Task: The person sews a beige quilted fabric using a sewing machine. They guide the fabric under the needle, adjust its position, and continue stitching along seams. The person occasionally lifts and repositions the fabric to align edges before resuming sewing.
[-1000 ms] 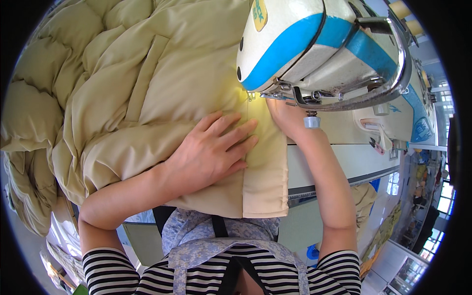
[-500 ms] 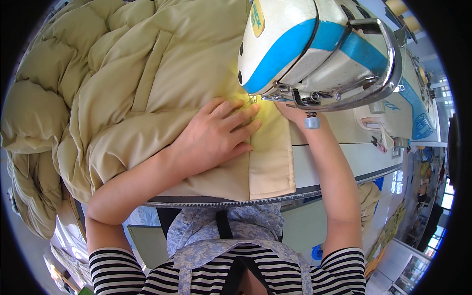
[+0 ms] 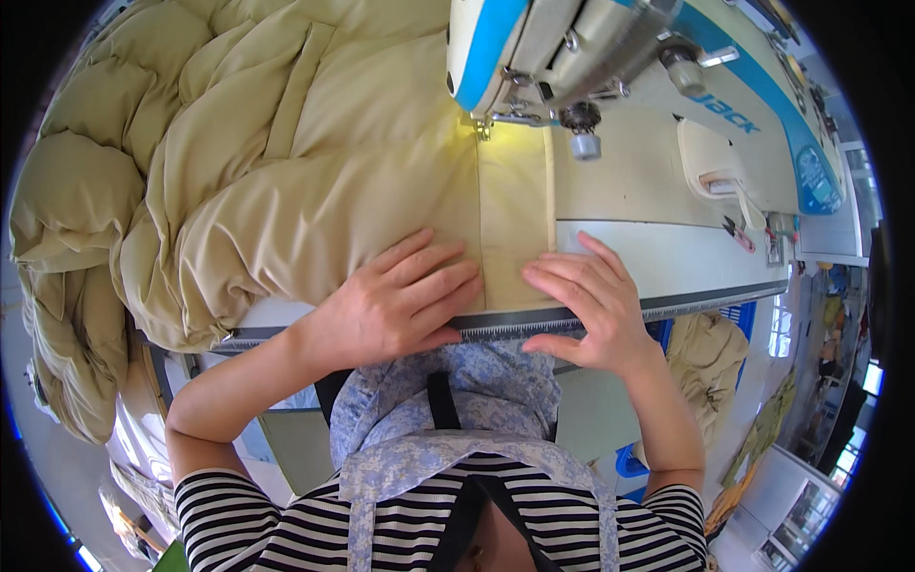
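A puffy khaki padded jacket [image 3: 372, 162] lies across the sewing table, its flat front placket [image 3: 515, 191] running under the presser foot [image 3: 483, 129] of a white and blue sewing machine [image 3: 591, 57]. A yellow lamp glow falls around the needle area. My left hand [image 3: 400, 296] rests on the padded cloth just left of the placket seam, fingers stretched out. At the placket's near right corner lies my right hand [image 3: 591, 300], fingers extended and thumb apart, fingertips touching the cloth edge. Neither hand grips anything.
A ruler strip [image 3: 505, 327] runs along the table's front edge. Small thread snips [image 3: 739, 234] with pink handles lie at the right of the table. Below it on the right, a blue crate [image 3: 734, 319] and khaki cloth [image 3: 707, 357] show. The jacket's bulk hangs off the left side.
Both hands have come back from the needle area toward the table's front edge. My right hand came out from behind the machine head. The placket's near end lies farther from me, and the view has shifted.
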A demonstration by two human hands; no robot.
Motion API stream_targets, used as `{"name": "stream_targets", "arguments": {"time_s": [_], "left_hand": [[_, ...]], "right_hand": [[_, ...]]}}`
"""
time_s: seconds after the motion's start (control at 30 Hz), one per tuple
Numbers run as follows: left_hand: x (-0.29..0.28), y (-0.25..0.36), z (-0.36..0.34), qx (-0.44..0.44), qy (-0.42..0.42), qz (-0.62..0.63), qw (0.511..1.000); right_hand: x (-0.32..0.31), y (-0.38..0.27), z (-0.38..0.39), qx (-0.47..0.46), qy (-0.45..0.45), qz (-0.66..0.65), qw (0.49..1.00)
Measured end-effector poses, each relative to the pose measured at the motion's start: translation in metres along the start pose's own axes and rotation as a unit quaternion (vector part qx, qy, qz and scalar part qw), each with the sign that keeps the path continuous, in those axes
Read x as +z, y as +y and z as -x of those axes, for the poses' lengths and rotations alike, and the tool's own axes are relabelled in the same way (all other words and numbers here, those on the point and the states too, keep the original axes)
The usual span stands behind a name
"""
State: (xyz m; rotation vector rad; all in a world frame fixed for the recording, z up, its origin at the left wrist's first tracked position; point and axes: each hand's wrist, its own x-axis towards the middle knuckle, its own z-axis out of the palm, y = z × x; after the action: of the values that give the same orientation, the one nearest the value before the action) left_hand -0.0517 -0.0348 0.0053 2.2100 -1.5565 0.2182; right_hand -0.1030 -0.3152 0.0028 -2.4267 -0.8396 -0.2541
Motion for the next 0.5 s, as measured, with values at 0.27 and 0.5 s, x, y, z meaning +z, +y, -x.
{"name": "stream_targets", "arguments": {"time_s": [0.27,0.5], "left_hand": [[0.009,-0.008,0.0,-0.026,0.07,0.027,0.997],[0.0,-0.002,-0.005,-0.009,0.038,0.035,0.999]], "right_hand": [[0.029,-0.02,-0.014,-0.017,0.082,0.125,0.989],[0.037,-0.004,-0.007,-0.115,0.107,0.134,0.978]]}}
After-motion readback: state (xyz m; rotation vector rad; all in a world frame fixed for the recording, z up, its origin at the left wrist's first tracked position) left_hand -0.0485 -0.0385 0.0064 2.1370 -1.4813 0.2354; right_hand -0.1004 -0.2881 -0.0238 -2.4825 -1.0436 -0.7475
